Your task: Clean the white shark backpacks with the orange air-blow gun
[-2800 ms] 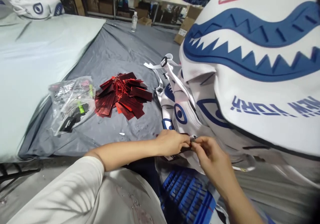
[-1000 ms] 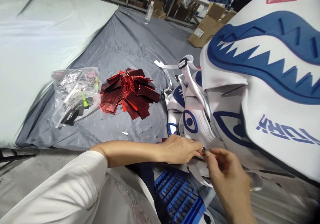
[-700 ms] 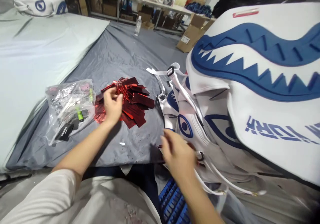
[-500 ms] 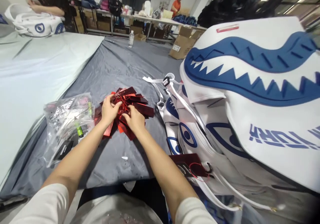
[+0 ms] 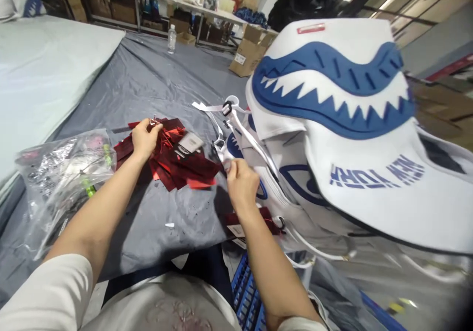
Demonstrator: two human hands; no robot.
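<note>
A heap of shiny red hang tags point(image 5: 173, 156) lies on the grey sheet point(image 5: 155, 84). My left hand point(image 5: 145, 138) rests closed on the heap's upper left edge, pinching the tags' metal ring. Just right of the heap, my right hand point(image 5: 240, 183) is closed in a pinch on something small that I cannot make out. Beside it lies a white bag with blue shark-mouth print point(image 5: 332, 124), its white straps point(image 5: 225, 112) trailing toward the tags. One red tag point(image 5: 254, 220) hangs on the bag below my right wrist.
A clear plastic bag of small parts point(image 5: 62, 173) lies left of the tags. A pale mat point(image 5: 40, 70) covers the far left. A water bottle point(image 5: 170, 38), cardboard boxes point(image 5: 249, 55) and tables stand at the back. A blue crate point(image 5: 251, 291) sits near my lap.
Both hands left the bag's zipper area and went to the red tags. My right hand has since drawn back right toward the bag in a pinch. The camera view shifted.
</note>
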